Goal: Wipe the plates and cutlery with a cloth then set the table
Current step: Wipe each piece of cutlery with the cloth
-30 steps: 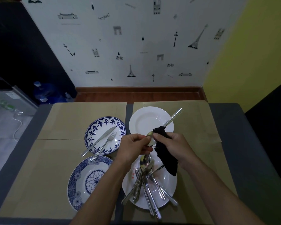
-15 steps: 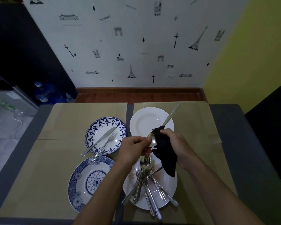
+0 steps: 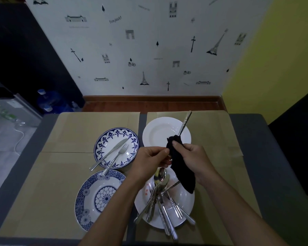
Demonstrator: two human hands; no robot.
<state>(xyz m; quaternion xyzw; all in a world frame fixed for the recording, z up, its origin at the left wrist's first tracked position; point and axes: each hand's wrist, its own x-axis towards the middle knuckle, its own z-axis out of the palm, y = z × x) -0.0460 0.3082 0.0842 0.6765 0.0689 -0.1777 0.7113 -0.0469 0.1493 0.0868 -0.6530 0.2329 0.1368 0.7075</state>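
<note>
My left hand (image 3: 150, 159) pinches the bowl end of a long spoon (image 3: 185, 122), whose handle points up and away over the white plate (image 3: 155, 134). My right hand (image 3: 194, 157) grips a black cloth (image 3: 182, 173) wrapped round the spoon's lower part; the bowl is hidden by it. Beneath my hands a white plate (image 3: 183, 201) holds a pile of cutlery (image 3: 161, 197). A blue-rimmed plate (image 3: 112, 139) carries a knife (image 3: 110, 151) and a fork (image 3: 117, 157). A blue patterned plate (image 3: 96, 197) lies at the near left.
Brown paper mats (image 3: 69, 183) cover the grey table (image 3: 274, 166). The wall with Paris stickers stands close behind the table's far edge. Blue water bottles (image 3: 48, 102) sit on the floor at the far left.
The cloth in my right hand has slid down the spoon towards my left hand and now covers its bowl. The handle has swung more upright.
</note>
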